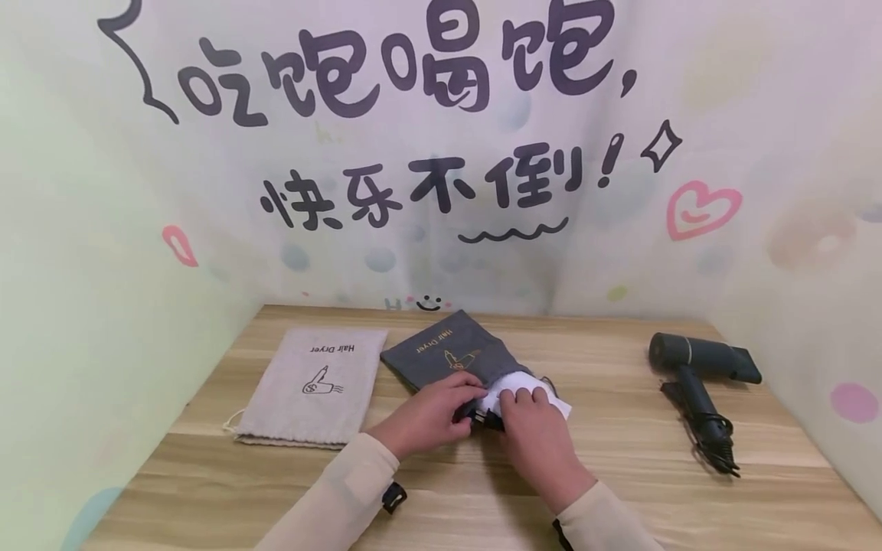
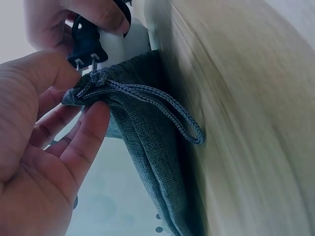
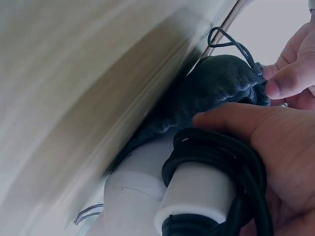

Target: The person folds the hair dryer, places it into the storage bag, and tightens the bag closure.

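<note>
A white hair dryer (image 1: 520, 385) lies partly inside the mouth of a dark grey drawstring bag (image 1: 422, 358); its front part is hidden by the cloth. In the right wrist view, a black cord (image 3: 216, 145) is wound round the dryer's white handle (image 3: 194, 189). My right hand (image 1: 539, 428) grips this handle and the cord. With thumb and fingers my left hand (image 1: 432, 409) pinches the edge of the bag's mouth, beside the knotted drawstring (image 2: 147, 93). The black two-pin plug (image 2: 87, 46) sits close to the left fingertips, between both hands.
On the left lies a beige "Hair Dryer" bag (image 1: 313, 386), flat on the wooden table (image 1: 448, 505). A black hair dryer (image 1: 699, 363), its cord bundled at the handle, lies on the right. A printed cloth (image 1: 413, 252) hangs behind the table.
</note>
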`<state>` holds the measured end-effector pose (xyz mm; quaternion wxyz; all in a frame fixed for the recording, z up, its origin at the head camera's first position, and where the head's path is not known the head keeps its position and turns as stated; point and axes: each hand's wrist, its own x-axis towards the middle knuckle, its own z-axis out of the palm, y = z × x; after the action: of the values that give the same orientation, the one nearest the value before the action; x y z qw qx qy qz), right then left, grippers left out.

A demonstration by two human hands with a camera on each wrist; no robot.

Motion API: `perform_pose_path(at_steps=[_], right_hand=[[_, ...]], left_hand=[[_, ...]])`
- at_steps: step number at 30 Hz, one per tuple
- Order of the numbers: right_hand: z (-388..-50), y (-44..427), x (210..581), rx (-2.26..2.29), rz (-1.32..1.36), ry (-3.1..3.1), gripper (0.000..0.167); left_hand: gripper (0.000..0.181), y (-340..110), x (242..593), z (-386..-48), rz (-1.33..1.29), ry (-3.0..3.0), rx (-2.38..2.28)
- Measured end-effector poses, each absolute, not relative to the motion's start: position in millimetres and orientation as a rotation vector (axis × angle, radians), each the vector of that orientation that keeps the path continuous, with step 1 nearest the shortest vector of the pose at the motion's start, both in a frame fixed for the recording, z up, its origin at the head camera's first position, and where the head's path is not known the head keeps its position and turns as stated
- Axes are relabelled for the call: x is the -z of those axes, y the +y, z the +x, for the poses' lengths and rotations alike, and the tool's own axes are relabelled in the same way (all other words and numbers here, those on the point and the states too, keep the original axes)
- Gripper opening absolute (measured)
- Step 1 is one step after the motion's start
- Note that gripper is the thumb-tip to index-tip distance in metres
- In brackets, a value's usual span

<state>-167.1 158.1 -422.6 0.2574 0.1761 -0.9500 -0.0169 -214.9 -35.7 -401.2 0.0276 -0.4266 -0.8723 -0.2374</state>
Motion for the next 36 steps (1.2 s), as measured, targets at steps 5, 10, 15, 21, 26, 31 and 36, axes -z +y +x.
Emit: perform_pose_path(at_steps=[5,10,15,21,26,31,36], right_hand=[[-169.0,156.4,423.3,0.028,0.438,-2.562,0.043],[-171.3,152.4,422.9,-0.035,0.392,-2.598,0.043],[-172.5,147.0,423.5,-0.066,0.379,-2.630,0.043],[-170.4,145.6,424.7,-0.136,0.429,-2.643,0.041],[-168.2,150.5,422.3,-0.225,0.531,-2.665,0.038],[-167.9,164.0,411.0,-0.301,0.571,-2.647,0.029],[-174.0,187.6,404.3,-0.334,0.523,-2.594,0.026]], left_hand=[[0.041,-31.6,401.2,-214.9,-1.344,-2.679,0.739],[0.040,-30.5,399.0,-214.9,-1.323,-2.698,0.739],[0.040,-32.2,397.3,-215.5,-1.309,-2.685,0.754],[0.042,-33.8,397.7,-215.3,-1.329,-2.667,0.773],[0.044,-35.7,400.2,-215.1,-1.323,-2.714,0.821],[0.044,-37.9,402.1,-213.9,-1.319,-2.738,0.807],[0.043,-38.8,400.7,-211.9,-1.319,-2.742,0.747]])
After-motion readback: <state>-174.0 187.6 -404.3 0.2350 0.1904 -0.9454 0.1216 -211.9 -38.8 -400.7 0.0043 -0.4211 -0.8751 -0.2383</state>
